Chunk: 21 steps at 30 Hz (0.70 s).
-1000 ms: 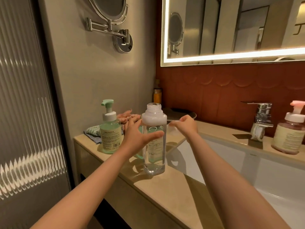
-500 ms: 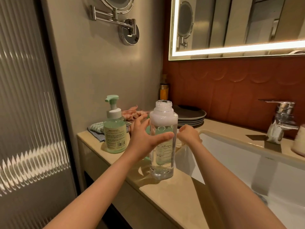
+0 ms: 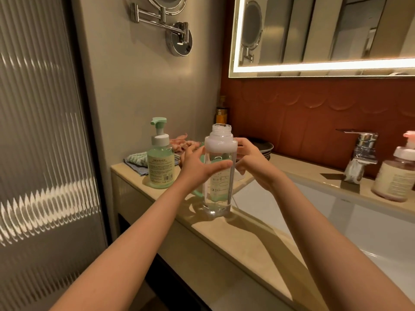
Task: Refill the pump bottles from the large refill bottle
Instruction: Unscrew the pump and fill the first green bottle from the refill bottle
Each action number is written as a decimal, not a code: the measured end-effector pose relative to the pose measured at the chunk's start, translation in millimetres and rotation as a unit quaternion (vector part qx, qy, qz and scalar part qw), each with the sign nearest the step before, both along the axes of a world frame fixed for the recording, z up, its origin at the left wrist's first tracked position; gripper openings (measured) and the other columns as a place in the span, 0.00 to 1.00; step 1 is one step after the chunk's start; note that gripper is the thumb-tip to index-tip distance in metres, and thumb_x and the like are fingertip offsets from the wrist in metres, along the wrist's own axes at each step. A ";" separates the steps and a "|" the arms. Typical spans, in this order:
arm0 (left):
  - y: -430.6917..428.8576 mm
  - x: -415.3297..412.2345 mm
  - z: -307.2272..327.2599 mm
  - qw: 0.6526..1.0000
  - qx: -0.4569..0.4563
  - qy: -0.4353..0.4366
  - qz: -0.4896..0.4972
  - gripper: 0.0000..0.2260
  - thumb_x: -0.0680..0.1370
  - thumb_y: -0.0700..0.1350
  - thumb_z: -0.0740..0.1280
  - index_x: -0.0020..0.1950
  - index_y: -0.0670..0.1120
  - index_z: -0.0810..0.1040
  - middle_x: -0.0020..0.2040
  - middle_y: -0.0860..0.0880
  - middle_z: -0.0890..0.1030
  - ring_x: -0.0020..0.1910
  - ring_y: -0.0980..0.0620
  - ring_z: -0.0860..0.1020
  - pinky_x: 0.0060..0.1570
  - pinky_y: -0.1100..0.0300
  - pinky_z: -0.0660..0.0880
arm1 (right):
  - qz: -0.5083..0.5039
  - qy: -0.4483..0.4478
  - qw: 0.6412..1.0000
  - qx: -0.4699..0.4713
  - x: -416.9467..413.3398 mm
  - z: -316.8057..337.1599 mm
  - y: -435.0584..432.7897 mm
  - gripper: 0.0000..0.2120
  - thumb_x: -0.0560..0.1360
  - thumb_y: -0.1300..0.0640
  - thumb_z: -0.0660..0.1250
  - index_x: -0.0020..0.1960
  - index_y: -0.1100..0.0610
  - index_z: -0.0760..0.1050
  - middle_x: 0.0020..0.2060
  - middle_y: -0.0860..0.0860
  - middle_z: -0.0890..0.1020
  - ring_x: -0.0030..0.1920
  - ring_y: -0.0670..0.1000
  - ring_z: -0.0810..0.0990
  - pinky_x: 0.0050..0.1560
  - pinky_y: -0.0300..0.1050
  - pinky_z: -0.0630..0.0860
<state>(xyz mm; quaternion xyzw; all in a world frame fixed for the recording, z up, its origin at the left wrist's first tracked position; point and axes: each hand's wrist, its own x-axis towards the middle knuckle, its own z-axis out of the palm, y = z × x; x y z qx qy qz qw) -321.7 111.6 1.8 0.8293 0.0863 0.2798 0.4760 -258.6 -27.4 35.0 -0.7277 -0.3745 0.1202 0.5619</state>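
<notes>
A tall clear bottle [image 3: 219, 189] stands uncapped on the beige counter [image 3: 247, 243], with white foam under its open threaded neck. My left hand [image 3: 197, 162] grips it from the left, thumb across the front. My right hand [image 3: 253, 162] holds its right side, fingers curled round the shoulder. A green pump bottle [image 3: 160, 162] stands just left of my left hand. At the far right, beside the tap, stands a pink pump bottle [image 3: 395, 176]. Something green shows behind the clear bottle, mostly hidden.
A white sink basin [image 3: 336, 209] lies right of the bottle, with a chrome tap [image 3: 361, 151] behind it. Dark stacked plates [image 3: 265, 147], a small amber bottle [image 3: 221, 113] and folded cloths [image 3: 137, 159] sit at the back left. The wall and a ribbed glass door close the left side.
My right hand has come up from beside the sink edge to the clear bottle's right side. My left hand has closed onto the bottle. The view has shifted.
</notes>
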 end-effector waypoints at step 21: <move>6.3 2.3 -42.2 0.998 -0.058 -0.005 0.025 0.48 0.70 0.52 0.73 0.75 0.51 0.40 0.76 0.46 0.55 0.74 0.44 0.56 0.71 0.46 0.54 | -0.187 -0.078 0.969 0.143 -31.7 -36.0 -2.0 0.38 0.56 0.69 0.76 0.62 0.50 0.65 0.52 0.48 0.75 0.53 0.51 0.77 0.52 0.50 0.78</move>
